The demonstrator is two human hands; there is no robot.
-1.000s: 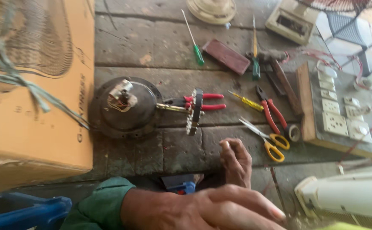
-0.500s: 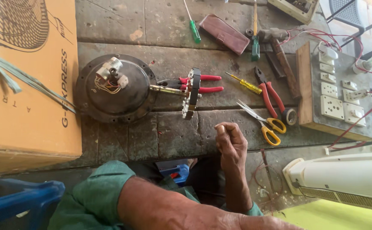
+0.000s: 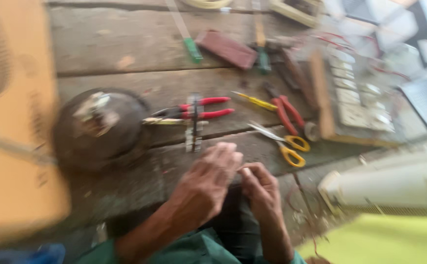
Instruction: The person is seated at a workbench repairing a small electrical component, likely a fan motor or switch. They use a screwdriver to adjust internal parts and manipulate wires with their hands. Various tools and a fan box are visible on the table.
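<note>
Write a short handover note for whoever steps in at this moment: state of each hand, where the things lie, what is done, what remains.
Left hand and right hand meet fingertip to fingertip at the bench's near edge; blur hides whether they pinch anything.
The round dark motor housing sits on the wooden bench, left of the red-handled pliers. The yellow-handled scissors lie right of the hands, a cardboard box far left.
Done: tools laid out, housing on the bench.
Left: cannot tell; neither hand touches the housing or a tool.

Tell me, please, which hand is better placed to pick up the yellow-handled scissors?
Probably the right hand: it is nearer the scissors, which lie to its right; the left hand would have to reach across it.
</note>
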